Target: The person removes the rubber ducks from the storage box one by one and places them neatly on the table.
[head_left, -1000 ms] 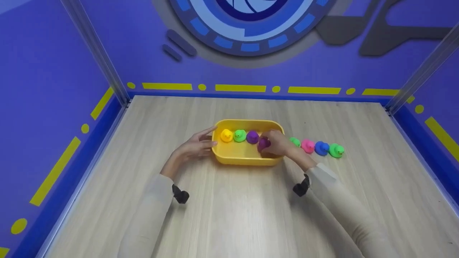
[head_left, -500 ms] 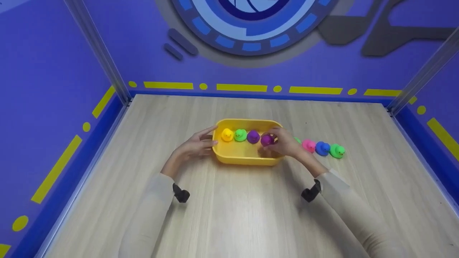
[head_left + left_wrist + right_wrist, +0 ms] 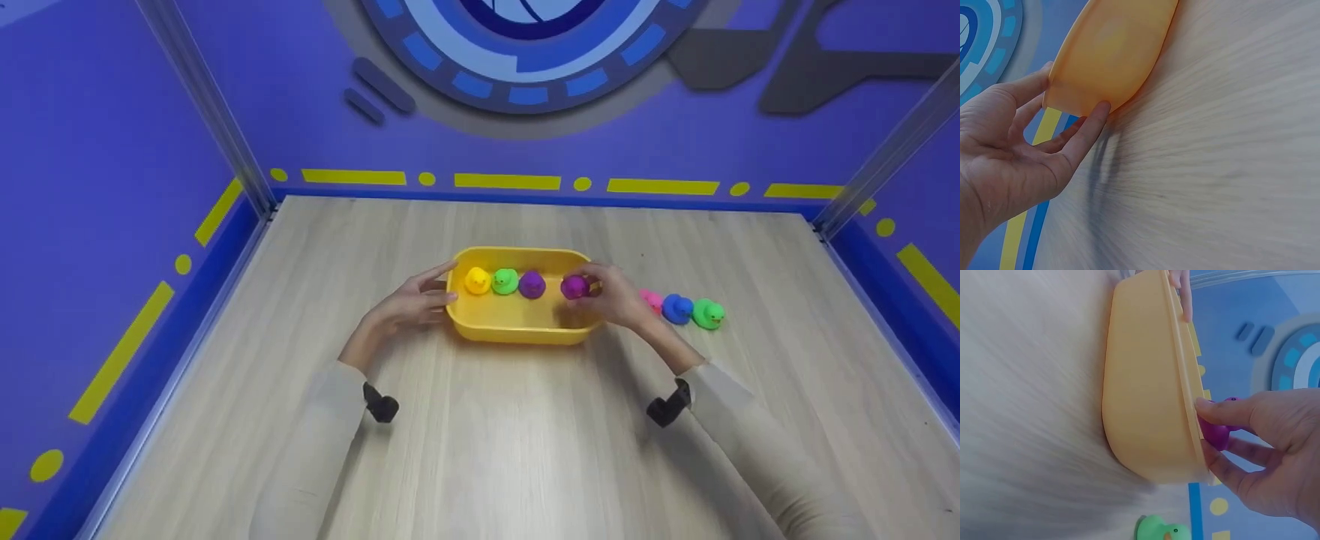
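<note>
A yellow tub [image 3: 517,330] sits mid-table with a yellow duck [image 3: 476,281], a green duck [image 3: 505,281] and a purple duck [image 3: 532,284] lined along its far wall. My right hand [image 3: 611,296] pinches a magenta duck [image 3: 574,286] at the tub's right end, just above the rim; the right wrist view shows the magenta duck [image 3: 1216,430] between thumb and fingers over the tub [image 3: 1145,382]. My left hand [image 3: 411,304] rests with straight fingers against the tub's left end; in the left wrist view the fingers [image 3: 1086,126] touch the tub [image 3: 1109,50].
On the wooden table [image 3: 525,450], right of the tub, stand a pink duck [image 3: 652,300], a blue duck [image 3: 677,309] and a green duck [image 3: 709,313]; that green duck [image 3: 1162,530] shows in the right wrist view. Blue walls enclose the table on three sides.
My right hand has carried the magenta duck from low inside the tub up and rightward to its far right end. The left hand stays against the tub.
</note>
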